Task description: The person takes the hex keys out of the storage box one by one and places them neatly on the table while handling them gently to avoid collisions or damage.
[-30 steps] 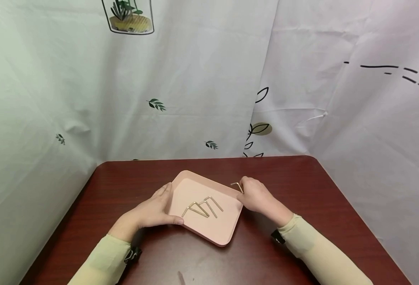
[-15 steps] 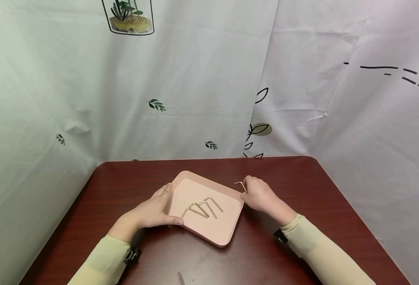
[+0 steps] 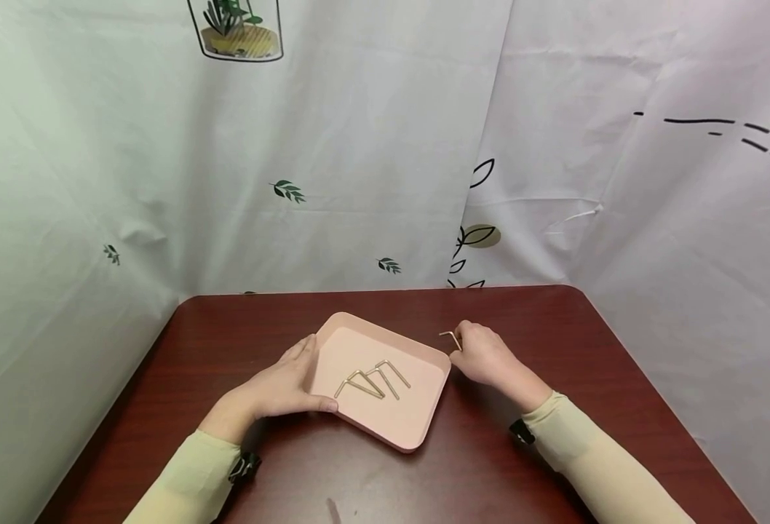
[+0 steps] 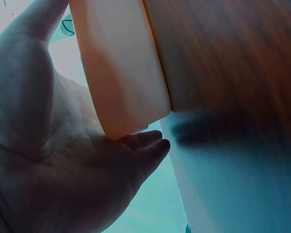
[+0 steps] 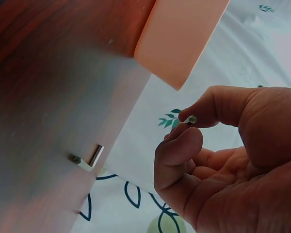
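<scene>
A pale pink tray sits skewed on the table with several L-shaped hex keys lying in its middle. My left hand rests against the tray's left corner, fingers spread straight along one side and thumb on the front rim. Just off the tray's right corner, my right hand pinches one brass-coloured hex key between thumb and index finger; its bent end sticks out toward the back left. The right wrist view shows the held key's tip between the fingertips.
The dark red glossy table ends at white printed curtains behind and on both sides. In the right wrist view a small L shape shows at the tabletop; I cannot tell whether it is another key or a reflection.
My right hand has moved a little to the right, away from the tray's right corner, carrying the pinched hex key. The left hand, the tray and the keys in it stay put.
</scene>
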A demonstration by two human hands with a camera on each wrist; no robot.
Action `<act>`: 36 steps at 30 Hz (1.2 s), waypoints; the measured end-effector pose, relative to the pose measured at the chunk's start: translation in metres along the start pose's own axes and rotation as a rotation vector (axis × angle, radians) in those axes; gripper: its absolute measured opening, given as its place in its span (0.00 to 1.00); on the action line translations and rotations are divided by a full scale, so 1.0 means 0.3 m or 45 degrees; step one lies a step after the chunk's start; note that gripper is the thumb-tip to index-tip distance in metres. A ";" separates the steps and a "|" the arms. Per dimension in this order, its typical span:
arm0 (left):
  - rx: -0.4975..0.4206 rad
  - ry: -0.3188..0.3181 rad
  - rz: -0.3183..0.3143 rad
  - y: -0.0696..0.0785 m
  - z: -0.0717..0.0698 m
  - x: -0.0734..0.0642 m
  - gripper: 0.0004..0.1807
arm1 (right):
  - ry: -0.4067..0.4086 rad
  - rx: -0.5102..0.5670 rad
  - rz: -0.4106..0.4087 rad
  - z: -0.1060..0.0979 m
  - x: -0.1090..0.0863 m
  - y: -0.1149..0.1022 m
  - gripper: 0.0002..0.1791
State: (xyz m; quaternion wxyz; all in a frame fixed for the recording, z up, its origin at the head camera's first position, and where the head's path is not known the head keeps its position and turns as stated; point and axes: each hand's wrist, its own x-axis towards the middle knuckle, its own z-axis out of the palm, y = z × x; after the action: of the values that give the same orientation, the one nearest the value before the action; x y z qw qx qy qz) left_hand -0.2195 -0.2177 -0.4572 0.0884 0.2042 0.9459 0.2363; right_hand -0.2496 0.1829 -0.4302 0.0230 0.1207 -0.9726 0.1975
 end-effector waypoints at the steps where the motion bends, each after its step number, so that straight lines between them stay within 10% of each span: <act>1: -0.001 -0.001 0.001 0.001 0.001 0.002 0.82 | 0.004 -0.003 0.003 -0.002 -0.001 0.004 0.11; 36: 0.003 -0.004 -0.001 -0.002 0.002 0.004 0.82 | -0.011 -0.036 0.088 -0.039 0.004 0.126 0.12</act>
State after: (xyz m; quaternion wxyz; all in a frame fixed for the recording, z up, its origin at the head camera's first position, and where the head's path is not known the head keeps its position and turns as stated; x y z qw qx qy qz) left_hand -0.2208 -0.2174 -0.4581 0.0896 0.2043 0.9461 0.2347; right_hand -0.2599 0.2210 -0.4337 0.0136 0.0874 -0.9789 0.1840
